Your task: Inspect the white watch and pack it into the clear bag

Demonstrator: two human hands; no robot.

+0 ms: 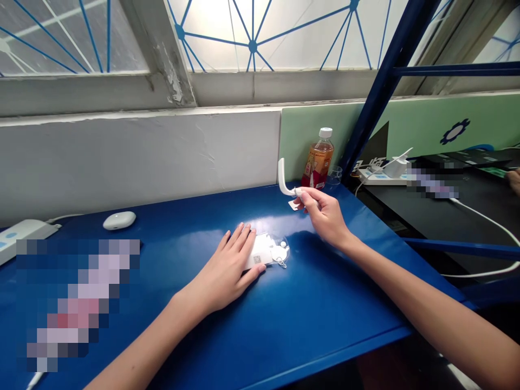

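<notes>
My left hand (231, 265) lies flat on the blue desk with its fingers stretched out, partly over a small white card (260, 252) printed with a square code. Against that card lies a clear, rounded plastic piece with a white charm (280, 253) and a small metal clasp. Raised above the desk to the right, my right hand (323, 214) pinches a white, hook-shaped strip (283, 179) whose free end curves upward. Just below these fingers shows a small white tag (293, 206); whether it is joined to the strip I cannot tell.
An orange drink bottle (319, 160) stands at the back beside a clear cup (335, 175) and a blue metal post (371, 97). At left are a white earbud case (119, 220), a power strip (24, 235) and a blurred-out phone-like object (85, 303). A person's hand (515, 180) shows far right.
</notes>
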